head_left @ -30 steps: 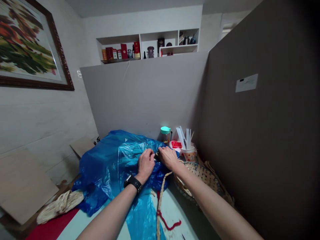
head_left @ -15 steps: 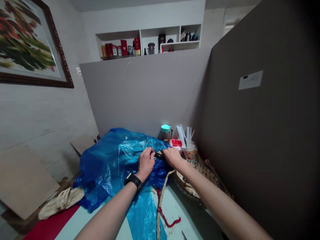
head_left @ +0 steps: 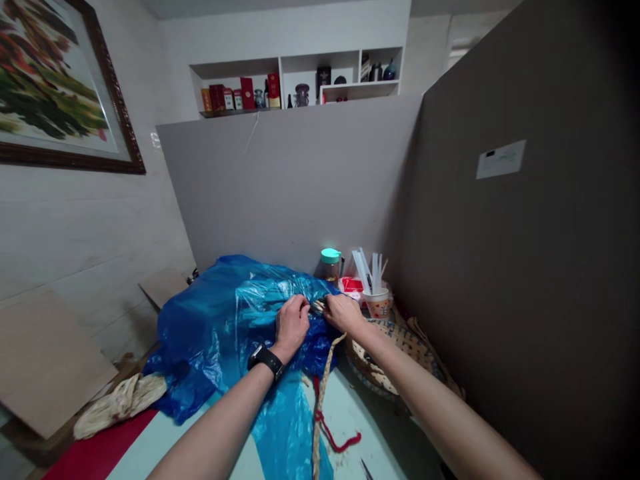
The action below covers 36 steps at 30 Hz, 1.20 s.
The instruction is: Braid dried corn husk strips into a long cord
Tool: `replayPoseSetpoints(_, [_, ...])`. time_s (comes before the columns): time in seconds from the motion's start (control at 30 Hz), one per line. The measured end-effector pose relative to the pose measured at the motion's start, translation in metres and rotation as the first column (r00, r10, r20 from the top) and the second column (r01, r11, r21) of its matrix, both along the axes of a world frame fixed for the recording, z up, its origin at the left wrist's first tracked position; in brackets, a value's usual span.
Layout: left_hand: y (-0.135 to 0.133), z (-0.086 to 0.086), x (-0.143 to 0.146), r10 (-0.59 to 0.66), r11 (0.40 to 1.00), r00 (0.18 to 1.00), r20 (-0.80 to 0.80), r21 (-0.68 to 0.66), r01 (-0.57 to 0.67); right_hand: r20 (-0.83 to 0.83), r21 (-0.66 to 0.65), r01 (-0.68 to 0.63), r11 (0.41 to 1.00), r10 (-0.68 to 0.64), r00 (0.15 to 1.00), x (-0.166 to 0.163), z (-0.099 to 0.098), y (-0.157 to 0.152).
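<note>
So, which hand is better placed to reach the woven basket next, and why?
Probably the right hand: it is nearer the woven basket, and its forearm overlaps it in view. The left hand is farther off, over the blue plastic.

Grey partitions (head_left: 290, 180), a table (head_left: 353, 407) with braided cord (head_left: 325, 377) and a woven basket (head_left: 407, 340) suggest a craft workspace.
</note>
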<state>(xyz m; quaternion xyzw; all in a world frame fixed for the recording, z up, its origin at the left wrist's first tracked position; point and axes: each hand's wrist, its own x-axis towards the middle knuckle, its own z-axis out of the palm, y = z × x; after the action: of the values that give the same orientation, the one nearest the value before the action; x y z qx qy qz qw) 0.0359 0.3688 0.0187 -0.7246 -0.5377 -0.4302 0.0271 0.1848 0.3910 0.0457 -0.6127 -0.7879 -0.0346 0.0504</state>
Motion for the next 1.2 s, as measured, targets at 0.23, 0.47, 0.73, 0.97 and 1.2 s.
replayPoseSetpoints(0.23, [-0.001,-0.001,0.000,0.005,1.000,1.000,-0.028,0.003,-0.005,-0.020,-0.030,-0.027,0.999,0.027,0.999,0.002,0.002,0.001])
replayPoseSetpoints(0.47, [0.000,-0.002,-0.002,0.012,1.000,0.996,-0.087,0.006,-0.011,-0.078,-0.058,-0.030,0.998,0.025,0.997,-0.001,0.003,0.000])
replayPoseSetpoints(0.73, [-0.010,-0.002,0.001,-0.034,0.999,0.962,-0.271,-0.003,0.034,-0.143,-0.146,-0.055,0.988,0.034,0.989,0.012,0.003,0.004])
replayPoseSetpoints(0.97, [-0.020,-0.003,0.011,-0.038,0.998,0.877,-0.479,-0.064,0.009,-0.243,-0.078,0.011,0.997,-0.030,0.970,0.017,0.009,-0.004])
replayPoseSetpoints(1.2, [-0.019,-0.005,0.017,0.021,0.993,0.830,-0.557,-0.085,-0.081,-0.304,-0.042,0.081,0.996,-0.090,0.948,0.011,0.012,-0.002])
